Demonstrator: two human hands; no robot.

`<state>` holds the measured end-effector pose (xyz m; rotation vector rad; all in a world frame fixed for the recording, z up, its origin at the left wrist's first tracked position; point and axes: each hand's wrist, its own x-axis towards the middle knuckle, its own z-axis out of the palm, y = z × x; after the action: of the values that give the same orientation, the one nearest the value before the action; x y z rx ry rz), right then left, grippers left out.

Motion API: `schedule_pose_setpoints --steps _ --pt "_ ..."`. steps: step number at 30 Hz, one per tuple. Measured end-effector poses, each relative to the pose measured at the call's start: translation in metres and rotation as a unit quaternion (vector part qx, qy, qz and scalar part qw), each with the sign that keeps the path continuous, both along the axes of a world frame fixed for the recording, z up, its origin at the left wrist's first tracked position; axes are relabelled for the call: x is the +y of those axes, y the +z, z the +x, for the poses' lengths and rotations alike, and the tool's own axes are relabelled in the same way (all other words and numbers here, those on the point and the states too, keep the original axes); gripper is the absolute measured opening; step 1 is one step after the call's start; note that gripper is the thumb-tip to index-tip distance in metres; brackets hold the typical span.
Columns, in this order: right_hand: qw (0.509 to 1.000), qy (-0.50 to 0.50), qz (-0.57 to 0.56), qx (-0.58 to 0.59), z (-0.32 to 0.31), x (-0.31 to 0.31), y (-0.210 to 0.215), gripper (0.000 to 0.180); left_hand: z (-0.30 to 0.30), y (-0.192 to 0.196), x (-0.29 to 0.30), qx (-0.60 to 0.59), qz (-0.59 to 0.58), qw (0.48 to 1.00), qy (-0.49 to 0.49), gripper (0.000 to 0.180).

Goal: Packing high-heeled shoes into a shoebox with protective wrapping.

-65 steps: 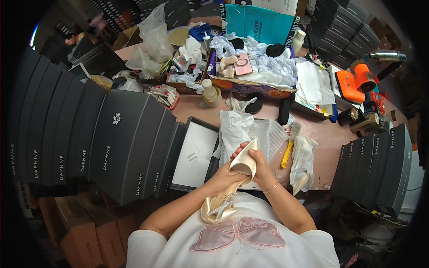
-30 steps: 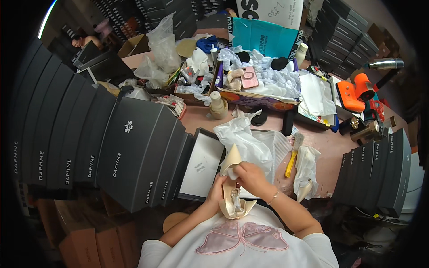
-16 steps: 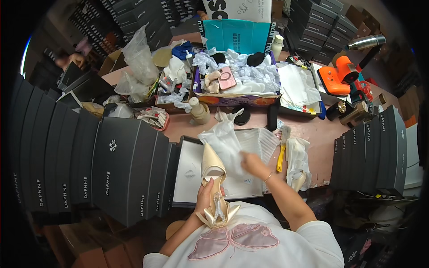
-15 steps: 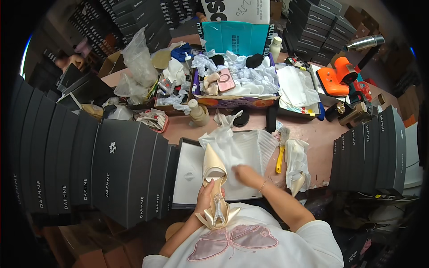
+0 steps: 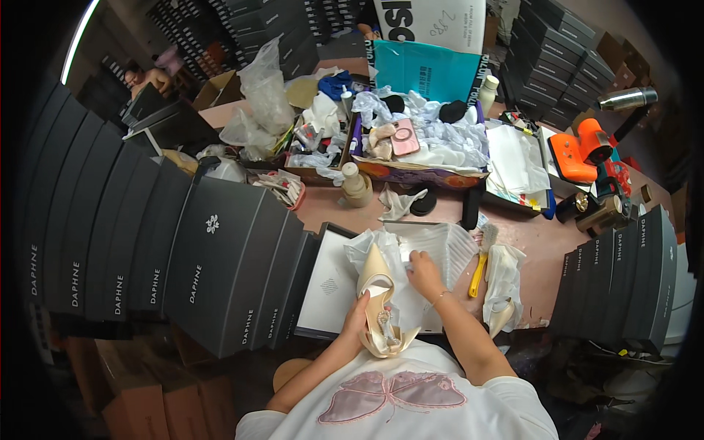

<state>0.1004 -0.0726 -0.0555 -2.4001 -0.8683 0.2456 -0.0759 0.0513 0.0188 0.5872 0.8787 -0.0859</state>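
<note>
We saw a cream pointed-toe shoe [image 5: 378, 297] with a jewelled strap, held just above the front edge of an open shoe box [image 5: 334, 282] on the pink table [image 5: 546, 246], toe pointing away from the person. The left hand [image 5: 357, 317] gripped it from the left side, fingers curled round the sole and heel part. The right hand [image 5: 424, 270] rested on the white wrapping paper [image 5: 440, 246] in the box, just right of the shoe, fingers bent and pinching the paper; how tight, we could not tell. A second cream shoe [image 5: 501, 314] lay partly in a clear bag [image 5: 504, 268] near the right forearm. A yellow-handled brush [image 5: 480, 260] lay between the paper and that bag. Rows of dark grey shoe boxes [image 5: 169, 253] stood on the left, another dark stack [image 5: 623, 275] on the right. Further back we saw a small beige bottle [image 5: 356, 185], a tray of crumpled tissue [image 5: 433, 143], a teal bag [image 5: 429, 70] and an orange tool [image 5: 583, 150].
</note>
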Motion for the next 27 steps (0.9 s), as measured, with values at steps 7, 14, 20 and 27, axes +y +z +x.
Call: schedule_pose_setpoints --steps 7,14,20,27 --pt "0.98 0.154 0.116 0.053 -0.05 -0.015 0.144 0.033 0.008 0.004 -0.021 -0.104 -0.023 0.993 0.054 0.039" --pt "0.961 0.16 0.201 -0.1 -0.066 -0.027 0.11 0.027 0.013 0.025 -0.03 -0.087 0.023 0.994 -0.063 0.035" --pt "0.95 -0.184 0.243 -0.073 -0.055 -0.046 0.114 0.051 0.031 0.048 -0.049 -0.07 0.004 0.99 -0.118 0.033" --pt "0.935 -0.076 0.182 0.293 -0.034 -0.088 0.105 0.068 0.034 0.022 -0.06 -0.091 0.007 0.977 -0.194 0.047"
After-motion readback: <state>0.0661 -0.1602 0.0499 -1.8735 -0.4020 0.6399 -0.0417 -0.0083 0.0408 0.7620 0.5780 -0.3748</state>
